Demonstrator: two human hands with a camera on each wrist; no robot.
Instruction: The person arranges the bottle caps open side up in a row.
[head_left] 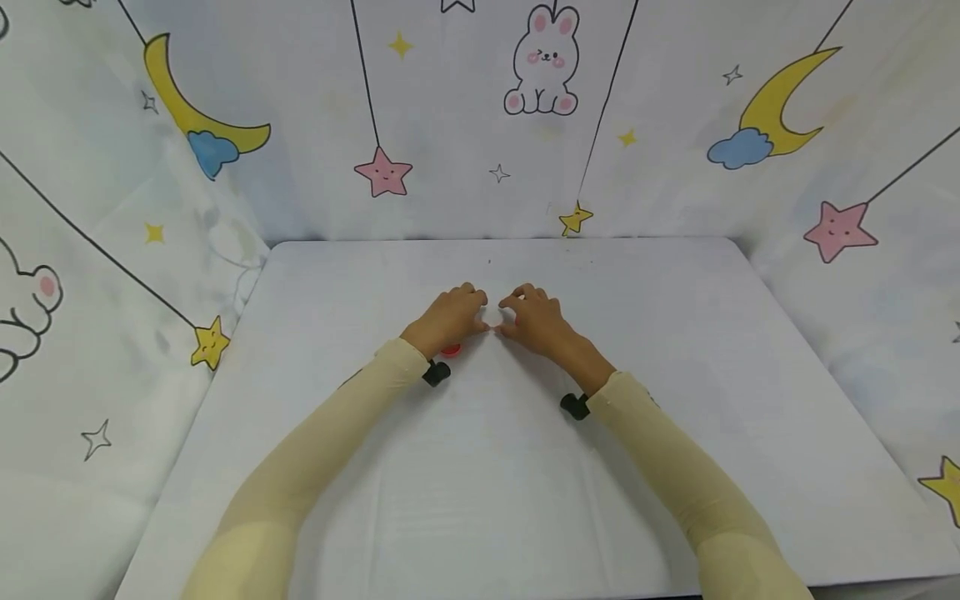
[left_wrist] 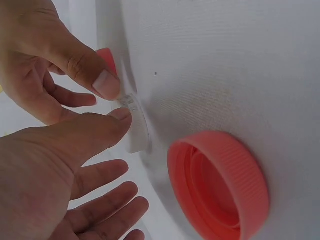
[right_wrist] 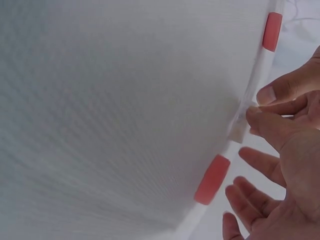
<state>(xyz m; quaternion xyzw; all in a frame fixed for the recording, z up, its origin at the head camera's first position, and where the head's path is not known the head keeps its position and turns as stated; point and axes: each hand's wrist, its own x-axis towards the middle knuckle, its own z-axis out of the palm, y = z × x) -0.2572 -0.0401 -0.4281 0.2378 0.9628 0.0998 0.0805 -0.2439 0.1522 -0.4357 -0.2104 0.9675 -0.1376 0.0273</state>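
Observation:
My left hand [head_left: 446, 321] and right hand [head_left: 536, 321] meet over the middle of the table, thumbs nearly tip to tip. Between the thumbs is a small clear plastic piece [left_wrist: 137, 127] with a curved edge; its exact kind does not show. Both thumbs touch or almost touch it, while the other fingers are spread and stand away from it. A red ribbed bottle cap [left_wrist: 220, 185] lies beside my left hand, its hollow side showing in the left wrist view. Another red cap [right_wrist: 212, 180] lies near my right fingers, mostly hidden by that hand in the head view.
A white cloth covers the table [head_left: 480, 467]. Behind it and at the sides hangs a white backdrop [head_left: 465, 100] printed with moons, stars and rabbits. A black wrist camera [head_left: 437, 372] sits under the left wrist, another black camera [head_left: 575, 406] under the right.

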